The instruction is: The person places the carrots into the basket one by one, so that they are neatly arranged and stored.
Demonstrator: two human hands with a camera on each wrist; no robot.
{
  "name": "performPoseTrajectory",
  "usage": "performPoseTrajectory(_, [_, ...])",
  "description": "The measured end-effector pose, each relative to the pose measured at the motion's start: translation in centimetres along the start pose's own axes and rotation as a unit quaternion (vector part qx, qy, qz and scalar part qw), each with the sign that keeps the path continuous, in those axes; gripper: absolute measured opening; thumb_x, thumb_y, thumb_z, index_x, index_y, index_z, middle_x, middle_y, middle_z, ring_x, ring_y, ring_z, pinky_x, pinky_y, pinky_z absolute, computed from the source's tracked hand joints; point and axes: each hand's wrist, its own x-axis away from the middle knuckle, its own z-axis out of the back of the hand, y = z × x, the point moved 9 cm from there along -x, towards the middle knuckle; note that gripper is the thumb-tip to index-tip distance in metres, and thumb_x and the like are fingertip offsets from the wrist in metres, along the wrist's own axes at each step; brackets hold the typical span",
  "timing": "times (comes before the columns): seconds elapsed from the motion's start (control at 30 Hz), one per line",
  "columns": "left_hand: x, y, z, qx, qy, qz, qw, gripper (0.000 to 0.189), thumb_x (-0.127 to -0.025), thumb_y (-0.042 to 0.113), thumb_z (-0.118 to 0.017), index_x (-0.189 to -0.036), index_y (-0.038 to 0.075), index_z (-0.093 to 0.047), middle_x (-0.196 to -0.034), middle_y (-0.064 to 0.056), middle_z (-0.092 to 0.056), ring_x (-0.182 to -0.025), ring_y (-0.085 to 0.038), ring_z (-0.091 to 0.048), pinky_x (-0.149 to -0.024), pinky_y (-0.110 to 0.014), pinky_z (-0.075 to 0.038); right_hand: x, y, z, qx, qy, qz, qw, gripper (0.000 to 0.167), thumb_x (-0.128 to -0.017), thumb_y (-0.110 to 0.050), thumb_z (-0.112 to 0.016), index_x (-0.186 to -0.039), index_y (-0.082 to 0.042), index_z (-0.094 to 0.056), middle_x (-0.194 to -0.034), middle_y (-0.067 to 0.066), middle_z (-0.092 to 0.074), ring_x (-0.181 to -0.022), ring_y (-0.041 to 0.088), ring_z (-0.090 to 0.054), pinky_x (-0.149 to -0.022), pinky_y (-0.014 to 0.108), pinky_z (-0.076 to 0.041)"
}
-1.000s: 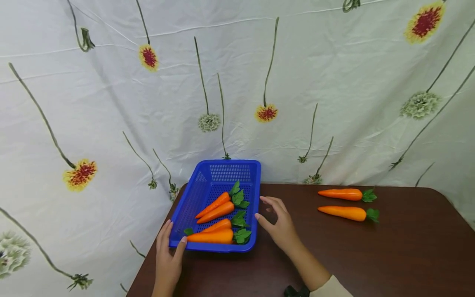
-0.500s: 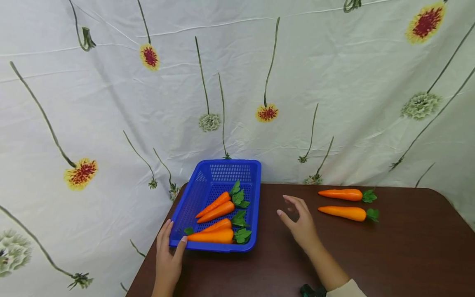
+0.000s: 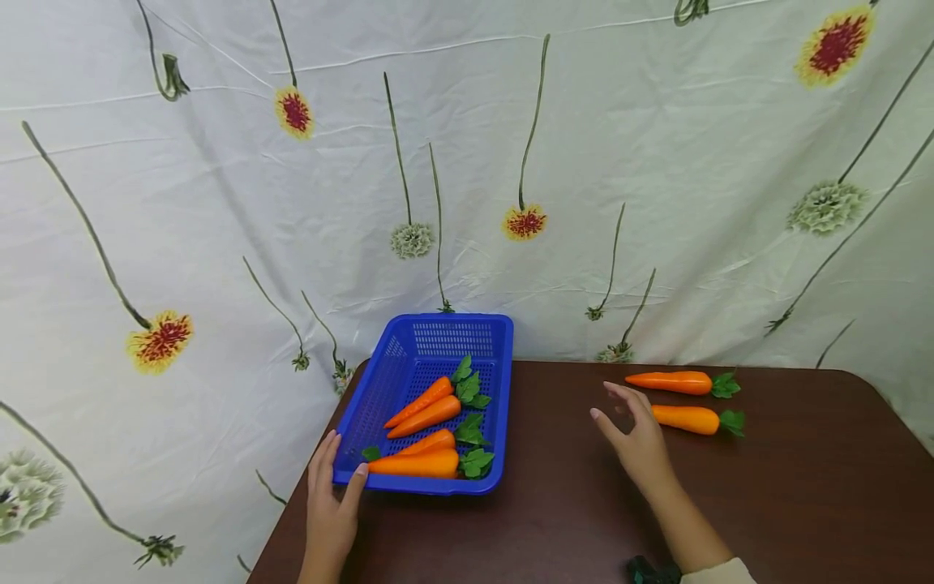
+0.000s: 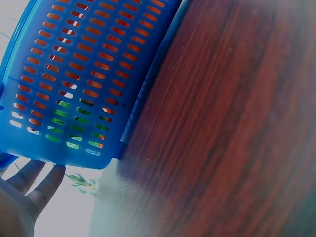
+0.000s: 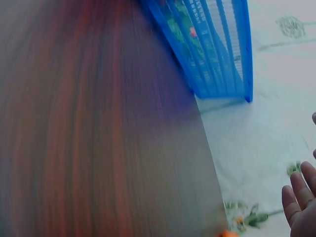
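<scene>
A blue plastic basket [image 3: 505, 405] stands at the table's left side in the head view, with several orange carrots [image 3: 426, 418] with green leaves inside. My left hand [image 3: 328, 495] rests at its near left corner, thumb on the front rim, fingers fairly straight along the side. In the left wrist view, fingertips [image 4: 49, 182] touch the corner of the basket's wall [image 4: 74, 143]. My right hand [image 3: 642, 442] is over the table, holding nothing, fingers loosely bent. It covers the tip of the nearer loose carrot [image 3: 686, 418]; a second carrot [image 3: 671, 382] lies just behind.
A dark brown wooden table [image 3: 554, 519] carries everything. Behind it hangs a pale cloth [image 3: 467, 186] printed with flowers, close to the table's back edge. A black device [image 3: 652, 570] is at the right wrist.
My right hand has moved rightward, from beside the basket to the two loose carrots. My left hand and the basket stay in place.
</scene>
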Motion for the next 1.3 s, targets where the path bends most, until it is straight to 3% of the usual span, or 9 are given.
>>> performPoseTrajectory(0.17, [0.0, 0.0, 0.0, 0.003, 0.001, 0.000, 1.0000, 0.067, -0.098, 0.023, -0.067, -0.157, 0.015, -0.038, -0.165, -0.008, -0.028, -0.148, -0.034, -0.029, -0.117, -0.066, -0.027, -0.2, 1.8, 2.0, 0.018, -0.005, -0.048, 0.9987, 0.054, -0.095, -0.036, -0.071, -0.143, -0.015, -0.055, -0.141, 0.009, -0.052, -0.130, 0.026, -0.051, -0.108, 0.038, -0.044])
performPoseTrajectory(0.3, [0.0, 0.0, 0.0, 0.004, 0.002, 0.001, 1.0000, 0.067, -0.097, 0.023, -0.067, -0.157, 0.015, -0.038, -0.165, -0.008, -0.028, -0.148, -0.034, -0.029, -0.117, -0.065, -0.026, -0.3, 2.8, 3.5, 0.026, -0.005, -0.074, 0.9969, 0.059, -0.096, -0.036, -0.069, -0.146, -0.011, -0.051, -0.144, 0.011, -0.048, -0.134, 0.030, -0.048, -0.112, 0.052, -0.039])
performPoseTrajectory(0.5, [0.1, 0.1, 0.0, 0.006, 0.002, 0.004, 1.0000, 0.066, -0.097, 0.023, -0.067, -0.156, 0.014, -0.038, -0.165, -0.008, -0.029, -0.149, -0.034, -0.029, -0.117, -0.065, -0.027, -0.4, 3.8, 5.8, 0.063, 0.011, -0.082, 0.9945, 0.058, -0.097, -0.036, -0.067, -0.146, -0.009, -0.051, -0.144, 0.013, -0.048, -0.132, 0.032, -0.048, -0.105, 0.043, -0.042])
performPoseTrajectory(0.77, [0.1, 0.1, -0.1, 0.009, 0.002, 0.003, 1.0000, 0.066, -0.098, 0.022, -0.067, -0.156, 0.014, -0.038, -0.165, -0.008, -0.028, -0.149, -0.034, -0.028, -0.118, -0.064, -0.025, -0.3, 5.0, 8.3, 0.075, 0.019, -0.093, 0.9927, 0.062, -0.099, -0.038, -0.065, -0.148, -0.005, -0.048, -0.151, 0.021, -0.042, -0.137, 0.043, -0.039, -0.107, 0.063, -0.036])
performPoseTrajectory(0.83, [0.0, 0.0, 0.0, 0.009, 0.003, 0.004, 0.9999, 0.066, -0.098, 0.021, -0.067, -0.156, 0.014, -0.038, -0.165, -0.007, -0.029, -0.149, -0.034, -0.028, -0.119, -0.063, -0.025, -0.2, 5.4, 8.7, 0.076, 0.024, -0.099, 0.9919, 0.061, -0.099, -0.037, -0.064, -0.149, -0.005, -0.048, -0.149, 0.022, -0.041, -0.134, 0.042, -0.040, -0.103, 0.060, -0.039])
performPoseTrajectory(1.0, [0.1, -0.1, 0.0, 0.007, 0.003, 0.005, 1.0000, 0.066, -0.098, 0.022, -0.067, -0.157, 0.015, -0.037, -0.165, -0.008, -0.028, -0.149, -0.034, -0.028, -0.118, -0.064, -0.025, 0.0, 6.4, 9.9, 0.088, 0.035, -0.111, 0.9893, 0.057, -0.100, -0.033, -0.063, -0.148, -0.006, -0.049, -0.145, 0.021, -0.042, -0.128, 0.037, -0.042, -0.092, 0.036, -0.039])
performPoseTrajectory(1.1, [0.1, -0.2, -0.1, 0.006, 0.002, 0.005, 1.0000, 0.066, -0.098, 0.023, -0.067, -0.157, 0.015, -0.037, -0.165, -0.008, -0.028, -0.149, -0.034, -0.028, -0.118, -0.065, -0.026, 0.1, 7.2, 10.5, 0.089, 0.037, -0.129, 0.9870, 0.060, -0.100, -0.037, -0.062, -0.150, -0.008, -0.047, -0.149, 0.021, -0.040, -0.133, 0.039, -0.042, -0.099, 0.042, -0.043])
performPoseTrajectory(1.23, [0.0, -0.2, -0.1, 0.006, 0.000, 0.006, 1.0000, 0.066, -0.098, 0.024, -0.067, -0.157, 0.015, -0.037, -0.165, -0.008, -0.028, -0.149, -0.034, -0.028, -0.118, -0.065, -0.026, 0.2, 7.9, 11.1, 0.083, 0.037, -0.144, 0.9854, 0.067, -0.099, -0.041, -0.063, -0.153, -0.008, -0.042, -0.153, 0.024, -0.036, -0.137, 0.044, -0.039, -0.110, 0.061, -0.035])
performPoseTrajectory(1.3, [0.0, -0.2, -0.1, 0.006, 0.000, 0.006, 1.0000, 0.066, -0.098, 0.024, -0.067, -0.157, 0.015, -0.037, -0.165, -0.008, -0.028, -0.149, -0.034, -0.028, -0.117, -0.066, -0.026, 0.2, 8.2, 11.2, 0.087, 0.029, -0.145, 0.9852, 0.069, -0.099, -0.041, -0.063, -0.154, -0.007, -0.041, -0.154, 0.026, -0.034, -0.136, 0.045, -0.039, -0.110, 0.061, -0.034])
